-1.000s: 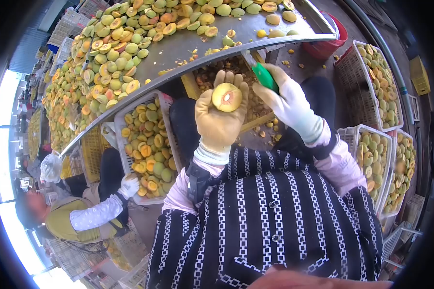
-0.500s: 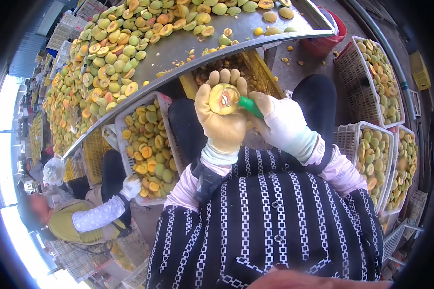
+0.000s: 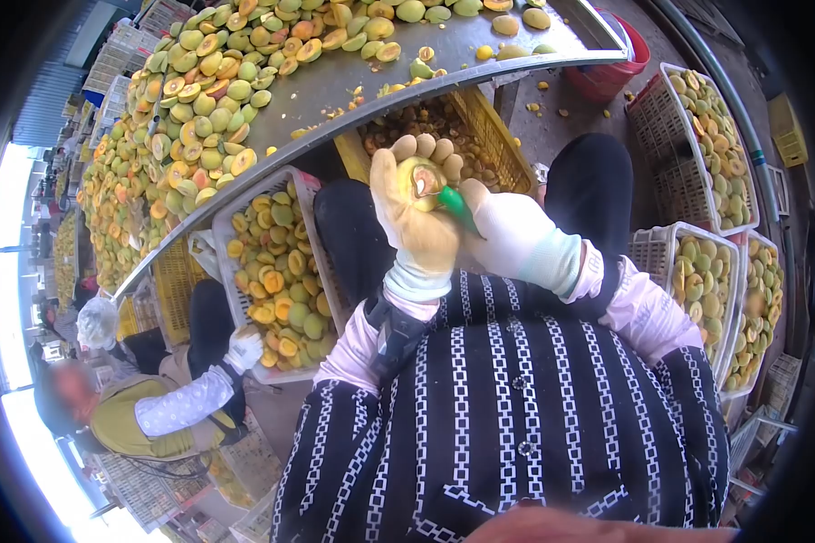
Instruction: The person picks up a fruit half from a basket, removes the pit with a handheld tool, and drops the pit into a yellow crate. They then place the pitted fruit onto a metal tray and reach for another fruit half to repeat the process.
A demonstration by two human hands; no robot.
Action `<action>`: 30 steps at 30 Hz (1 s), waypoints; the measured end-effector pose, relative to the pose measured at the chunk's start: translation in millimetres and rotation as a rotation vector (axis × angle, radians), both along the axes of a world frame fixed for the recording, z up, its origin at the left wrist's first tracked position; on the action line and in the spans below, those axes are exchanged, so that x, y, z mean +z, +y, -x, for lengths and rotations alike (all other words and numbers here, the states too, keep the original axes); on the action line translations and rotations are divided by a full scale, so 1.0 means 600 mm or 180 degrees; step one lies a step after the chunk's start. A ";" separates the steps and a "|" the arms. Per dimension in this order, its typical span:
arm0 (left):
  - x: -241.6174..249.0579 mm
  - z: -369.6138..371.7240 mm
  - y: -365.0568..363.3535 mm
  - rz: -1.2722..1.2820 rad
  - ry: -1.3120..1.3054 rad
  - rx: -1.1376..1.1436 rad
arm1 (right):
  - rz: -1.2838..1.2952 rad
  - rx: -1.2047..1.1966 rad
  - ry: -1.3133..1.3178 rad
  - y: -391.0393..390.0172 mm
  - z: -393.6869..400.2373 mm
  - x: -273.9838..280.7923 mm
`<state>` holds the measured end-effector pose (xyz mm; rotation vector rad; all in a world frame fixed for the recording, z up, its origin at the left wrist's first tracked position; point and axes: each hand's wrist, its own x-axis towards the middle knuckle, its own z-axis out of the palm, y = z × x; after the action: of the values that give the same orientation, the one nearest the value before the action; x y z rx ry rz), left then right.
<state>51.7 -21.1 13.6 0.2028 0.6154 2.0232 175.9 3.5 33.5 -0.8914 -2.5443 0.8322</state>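
My left hand [image 3: 418,237], in a tan-palmed work glove, cups a halved peach [image 3: 410,196] with its cut face turned up and the fingers curled around its far side. A brown pit area shows in the middle of that face. My right hand [image 3: 519,233], in a white glove, grips a pitting knife by its green handle [image 3: 457,208]. The knife's tip sits at the pit area, close to the left fingers. Both hands are held above my lap, just in front of a yellow crate [image 3: 493,145] of pits and scraps.
A metal table [image 3: 321,95] heaped with halved peaches spans the front. White crates [image 3: 231,217] of peach halves stand left and right, with a red bucket [image 3: 620,77] beyond. To the left sits a co-worker [image 3: 167,407] in a patterned sleeve and white glove.
The left fingers have curled further over the peach half, which is tipped in the palm. My right hand has shifted slightly down, and the knife handle stands steeper.
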 end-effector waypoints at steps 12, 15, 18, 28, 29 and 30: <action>-0.001 0.042 -0.015 0.0243 0.0274 -0.0481 | 0.2093 0.0608 0.0251 0.028 0.018 0.003; -0.001 0.050 -0.004 0.0242 0.0851 -0.0646 | 0.3425 0.0599 0.0282 0.042 0.015 -0.001; -0.015 0.057 -0.007 0.0498 0.0908 -0.0374 | 0.0480 0.0065 0.0185 0.021 0.030 -0.030; -0.012 0.031 -0.017 0.0422 0.0467 -0.0377 | 0.0048 -0.0044 -0.0881 0.000 0.024 0.001; -0.014 0.031 -0.020 0.0427 0.0466 -0.0370 | 0.0051 -0.0036 -0.0882 -0.002 0.026 -0.005; -0.016 0.032 -0.021 0.0348 0.0378 -0.0333 | 0.0304 0.0117 -0.0543 -0.004 0.026 -0.012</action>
<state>32.3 -33.8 3.9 0.2854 0.7722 1.8812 160.3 1.3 26.2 -0.9867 -2.6937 0.9327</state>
